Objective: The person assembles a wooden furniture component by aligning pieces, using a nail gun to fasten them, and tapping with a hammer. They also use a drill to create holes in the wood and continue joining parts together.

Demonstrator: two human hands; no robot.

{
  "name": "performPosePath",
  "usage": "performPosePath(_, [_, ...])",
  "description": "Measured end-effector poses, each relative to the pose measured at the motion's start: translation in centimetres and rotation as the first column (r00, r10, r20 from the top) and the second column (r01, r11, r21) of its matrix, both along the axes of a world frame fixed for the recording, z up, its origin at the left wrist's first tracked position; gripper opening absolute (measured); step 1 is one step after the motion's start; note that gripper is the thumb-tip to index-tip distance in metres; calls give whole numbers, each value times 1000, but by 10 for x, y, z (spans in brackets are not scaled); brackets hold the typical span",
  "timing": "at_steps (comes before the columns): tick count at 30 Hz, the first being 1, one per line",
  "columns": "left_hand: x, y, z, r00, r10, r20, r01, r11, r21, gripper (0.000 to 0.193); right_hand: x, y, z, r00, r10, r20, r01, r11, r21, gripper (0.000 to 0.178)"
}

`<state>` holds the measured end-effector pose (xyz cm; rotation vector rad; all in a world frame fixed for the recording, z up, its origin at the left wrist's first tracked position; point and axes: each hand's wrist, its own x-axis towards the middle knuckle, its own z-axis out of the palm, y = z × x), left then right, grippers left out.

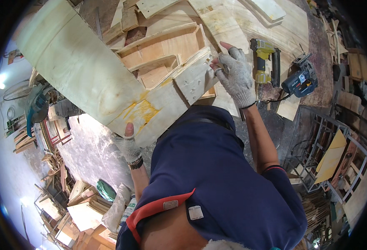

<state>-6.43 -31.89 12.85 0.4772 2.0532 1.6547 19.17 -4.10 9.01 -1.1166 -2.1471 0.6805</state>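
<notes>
A long pale plywood panel (81, 58) slants from the upper left toward my waist, with a yellow glue-like smear (144, 111) near its close end. My left hand (129, 146), in a grey glove with bare fingertips, grips the panel's near edge; its thumb lies on top and the other fingers are hidden. Joining the panel at an angle is a plywood frame (194, 75) with raised sides and curved inner cutouts. At the frame's right end, my right hand (235, 77), gloved the same way, bends its fingers and thumb around the corner.
To the right on the worktable lie a yellow-green and black nail gun (261, 62) and a dark blue jigsaw (302, 79). Plywood pieces (271, 10) overlap at the back. A metal rack (329, 146) stands at the right, and scrap wood (87, 208) is heaped at the lower left.
</notes>
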Motion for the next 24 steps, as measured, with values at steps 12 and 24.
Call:
performPosePath(12, [14, 4, 8, 1000, 17, 16, -19, 995, 96, 58, -6, 0, -17, 994, -17, -104, 15, 1000, -28, 12])
performPosePath(24, [45, -4, 16, 936, -53, -347, -24, 977, -213, 51, -30, -19, -43, 968, -225, 111, 246, 940, -239, 22])
